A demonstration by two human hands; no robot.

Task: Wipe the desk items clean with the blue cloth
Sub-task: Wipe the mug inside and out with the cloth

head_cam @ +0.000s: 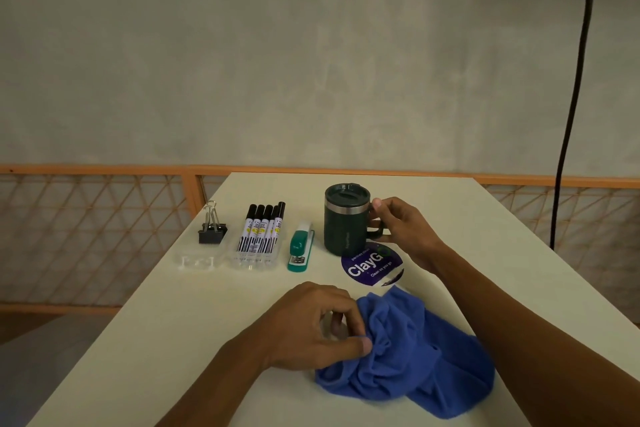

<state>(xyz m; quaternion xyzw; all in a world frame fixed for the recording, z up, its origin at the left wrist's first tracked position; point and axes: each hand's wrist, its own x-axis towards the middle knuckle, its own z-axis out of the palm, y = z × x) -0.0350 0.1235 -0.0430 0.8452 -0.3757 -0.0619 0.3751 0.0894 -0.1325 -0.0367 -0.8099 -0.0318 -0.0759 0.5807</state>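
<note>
1. On my feed the left hand (311, 326) is low and near the camera. Its fingers are curled in, and the thumb and fingertips pinch the left edge of the blue cloth (426, 360).
2. The right hand (398, 224) is out at the mug (346, 222). The thumb sits up by the steel rim and the other fingers wrap the handle, so it's closed around it, not spread.
3. The cloth is a crumpled heap on the tabletop (173, 322), near side, right of centre. Its longer run goes diagonally from just below the round purple label (372, 267) down toward the near right edge. The right forearm crosses just beside it.
4. The mug stands upright with its dark lid on and its handle pointing right. It's on the far half of the tabletop, touching or just over the far edge of that label; can't tell which.
5. Left of the mug there's a green stapler (300, 246) lying flat, long axis running near to far.
6. Next are the black-capped markers (263, 229), side by side in a clear tray (254, 260) with their caps pointing away from me.
7. Furthest left is a black binder clip (212, 230), wire handles up, at the far end of a second clear tray (195, 262).
8. Behind it all there's an orange railing (104, 170), plus a black cable (571, 97) hanging down the wall.
</note>
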